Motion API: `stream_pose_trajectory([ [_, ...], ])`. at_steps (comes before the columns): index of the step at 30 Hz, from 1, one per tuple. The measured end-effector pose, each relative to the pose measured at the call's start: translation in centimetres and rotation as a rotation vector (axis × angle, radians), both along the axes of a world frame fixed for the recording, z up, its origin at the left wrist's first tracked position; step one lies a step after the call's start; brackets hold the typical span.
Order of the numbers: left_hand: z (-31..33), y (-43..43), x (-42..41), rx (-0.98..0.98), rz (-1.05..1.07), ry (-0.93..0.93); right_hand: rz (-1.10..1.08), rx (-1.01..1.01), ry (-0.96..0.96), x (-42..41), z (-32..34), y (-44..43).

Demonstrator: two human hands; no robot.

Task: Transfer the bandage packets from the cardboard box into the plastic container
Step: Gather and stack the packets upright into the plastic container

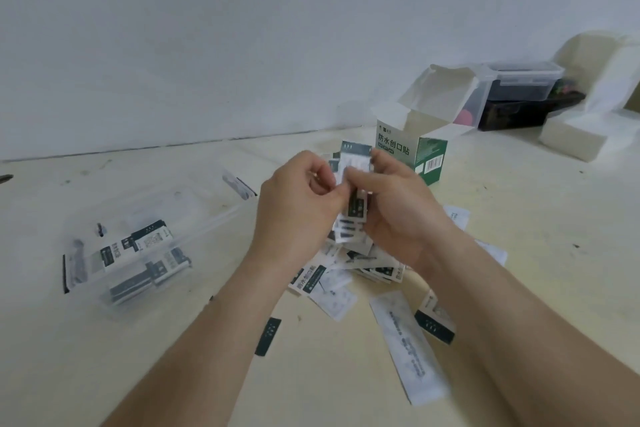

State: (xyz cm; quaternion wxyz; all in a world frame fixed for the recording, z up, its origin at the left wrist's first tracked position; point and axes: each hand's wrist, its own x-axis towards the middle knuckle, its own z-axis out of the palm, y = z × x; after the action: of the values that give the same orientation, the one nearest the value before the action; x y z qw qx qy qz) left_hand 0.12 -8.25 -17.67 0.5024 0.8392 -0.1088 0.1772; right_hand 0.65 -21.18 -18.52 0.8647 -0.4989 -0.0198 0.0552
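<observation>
Both hands are raised over the middle of the table. My right hand (398,204) grips a stack of white and dark green bandage packets (355,163), and my left hand (298,198) pinches the stack's left edge. Behind them stands the green and white cardboard box (415,152) with its flaps open. A loose pile of packets (349,263) lies under my hands. The clear plastic container (194,225) sits at the left with several packets (138,253) inside.
A long white strip (408,347) and scattered single packets (434,322) lie on the pale table (173,357) at the front right. At the back right stand a lidded clear tub (519,80) on a dark case and white foam blocks (575,139). A wall closes the back.
</observation>
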Motion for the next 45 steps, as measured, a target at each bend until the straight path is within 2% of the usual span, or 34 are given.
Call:
stream_pose_trajectory([
  [3, 1.2, 0.5, -0.8, 0.059, -0.269, 0.075, -0.163, -0.081, -0.074, 0.2, 1.2, -2.3],
  [4, 1.5, 0.5, -1.3, 0.164, -0.366, 0.139, -0.219, -0.112, -0.095, 0.4, 1.3, -3.0],
  [6, 0.8, -0.4, -2.0, 0.508, -0.453, 0.198, -0.285, -0.21, -0.14, 0.6, 1.0, -3.6],
  [8, -0.5, -1.3, -2.1, 0.864, -0.418, 0.075, -0.318, -0.326, -0.177, 0.9, 0.3, -3.6],
  [9, -0.9, -1.5, -2.0, 0.932, -0.399, 0.031, -0.342, -0.383, -0.197, 1.0, 0.1, -3.6],
  [14, -1.1, -0.6, -1.5, 0.831, -0.364, 0.155, -0.39, -0.586, -0.321, 1.1, -0.8, -2.9],
  [20, -0.8, -0.4, -1.4, 0.883, -0.323, 0.081, -0.294, -0.76, -0.307, 1.6, -2.5, -2.2],
  [25, -1.0, -0.1, -1.3, 0.856, -0.377, 0.11, -0.361, -0.677, -0.267, 1.5, -2.3, -2.4],
  [28, -1.2, -0.3, -1.4, 0.907, -0.351, 0.013, -0.347, -0.564, -0.207, 1.4, -2.1, -2.6],
  [33, -1.3, 0.4, -0.6, 0.644, -0.343, 0.033, -0.299, -0.399, -0.143, 1.5, -1.7, -2.8],
  [36, -1.0, 0.8, -0.2, 0.422, -0.243, -0.069, -0.273, -0.388, -0.165, 1.4, -1.6, -2.8],
  [38, -0.5, 0.9, -0.2, 0.309, -0.214, -0.056, -0.275, -0.374, -0.182, 1.3, -1.4, -2.8],
  [39, -0.4, 1.0, -0.3, 0.328, -0.231, -0.002, -0.278, -0.363, -0.184, 1.3, -1.3, -2.8],
  [41, -0.6, 0.8, -0.7, 0.548, -0.305, 0.076, -0.291, -0.354, -0.16, 1.3, -1.4, -2.9],
  [43, -1.4, 0.3, -0.8, 0.731, -0.363, 0.026, -0.297, -0.375, -0.108, 1.6, -1.6, -3.0],
  [45, -1.8, 0.0, -0.8, 0.737, -0.34, -0.017, -0.272, -0.415, -0.051, 1.7, -2.0, -2.9],
])
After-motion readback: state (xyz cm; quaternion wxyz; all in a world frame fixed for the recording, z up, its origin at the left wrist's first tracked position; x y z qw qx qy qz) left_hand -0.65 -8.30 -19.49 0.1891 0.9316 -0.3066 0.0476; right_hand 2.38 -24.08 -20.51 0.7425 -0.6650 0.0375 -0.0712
